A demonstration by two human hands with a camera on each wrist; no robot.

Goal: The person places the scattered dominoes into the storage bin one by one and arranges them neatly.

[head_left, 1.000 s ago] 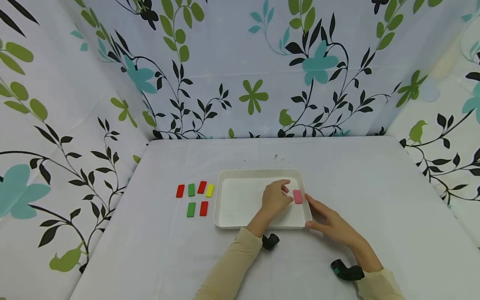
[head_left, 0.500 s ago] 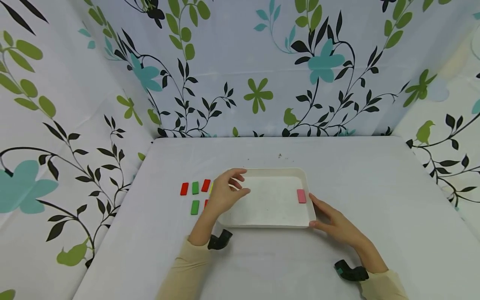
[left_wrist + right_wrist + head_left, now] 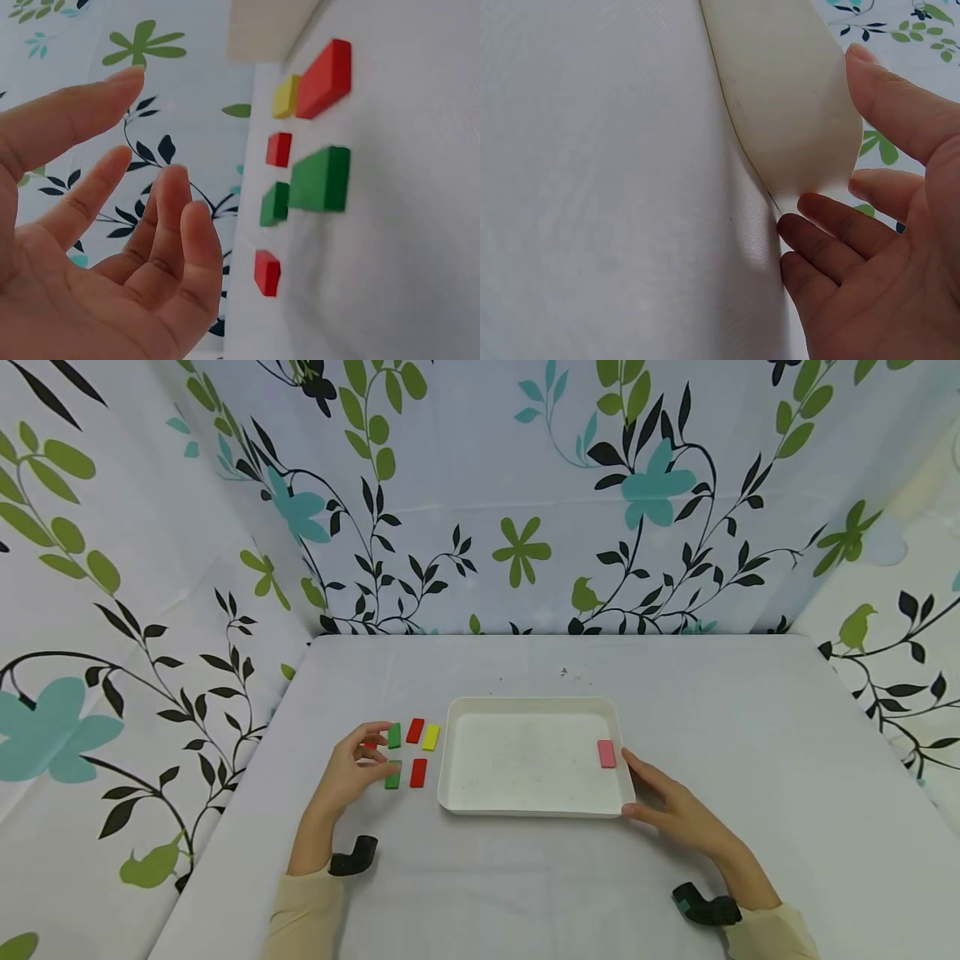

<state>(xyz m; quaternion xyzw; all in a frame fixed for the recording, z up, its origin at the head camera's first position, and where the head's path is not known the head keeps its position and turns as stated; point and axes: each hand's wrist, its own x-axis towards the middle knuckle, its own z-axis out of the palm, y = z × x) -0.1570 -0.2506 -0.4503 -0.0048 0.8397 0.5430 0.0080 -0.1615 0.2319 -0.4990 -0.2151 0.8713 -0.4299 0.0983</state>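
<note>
at the left we see a hanging cloth [image 3: 172, 602] printed with leaves, flowers and a green bird, and beside it the left sleeve [image 3: 303, 914], beige, with a black left wrist mount [image 3: 356, 857] at its cuff. our left hand [image 3: 352, 772] is over the left end of a group of small blocks; its thumb and fingers stand well apart, loosely curved, and the left wrist view shows them clear of the blocks, holding nothing

below those fingers we see the leftmost red block [image 3: 371, 745], partly hidden, then the far green block [image 3: 394, 737] and the near green block [image 3: 393, 780], the latter partly covered by the thumb. next come the far red block [image 3: 416, 731] and the near red block [image 3: 418, 773], and to the right of the far one the yellow block [image 3: 431, 737], near the tray. all six lie flat on the white table [image 3: 540, 893]

further right we have the shallow off-white tray [image 3: 517, 760], its long side facing us, with the pink block [image 3: 606, 754] lying inside it, close to the right wall

at the tray's right end our right hand [image 3: 678, 814] rests against the outside, thumb at the near corner and forefinger farther up the side, the span between them wide and the fingers relaxed. last, behind it, we find the black right wrist mount [image 3: 707, 907] and the right sleeve [image 3: 772, 933], also beige
</note>
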